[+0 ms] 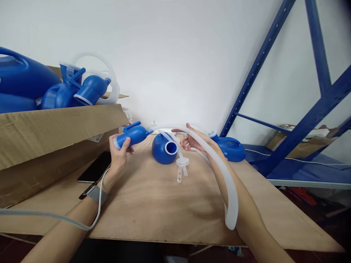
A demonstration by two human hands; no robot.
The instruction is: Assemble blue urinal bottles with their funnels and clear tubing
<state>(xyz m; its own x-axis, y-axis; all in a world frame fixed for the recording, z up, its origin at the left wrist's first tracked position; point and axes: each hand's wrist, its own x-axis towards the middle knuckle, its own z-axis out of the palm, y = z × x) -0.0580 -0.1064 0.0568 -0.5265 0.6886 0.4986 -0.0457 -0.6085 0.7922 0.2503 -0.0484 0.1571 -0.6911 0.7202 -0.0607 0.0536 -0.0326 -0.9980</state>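
My left hand [119, 153] is closed around a blue funnel-shaped plastic piece with a handle [131, 134], held above the wooden board. A translucent white hose [219, 164] runs from that piece's narrow end in an arc to my right hand [189, 140], then curves down along my right forearm. My right hand pinches the hose near the top of the arc. Just beyond the hands a blue container with a white-rimmed round opening [163, 148] lies on the board. A clear plastic fitting [181, 166] rests in front of it.
A large cardboard box [55, 128] on the left holds several blue containers and hoses [79, 89]. A dark phone [95, 167] lies beside it. Another blue container [231, 148] sits at the right. Blue shelf posts [301, 124] stand further right. A thin white tube [55, 217] crosses my left wrist.
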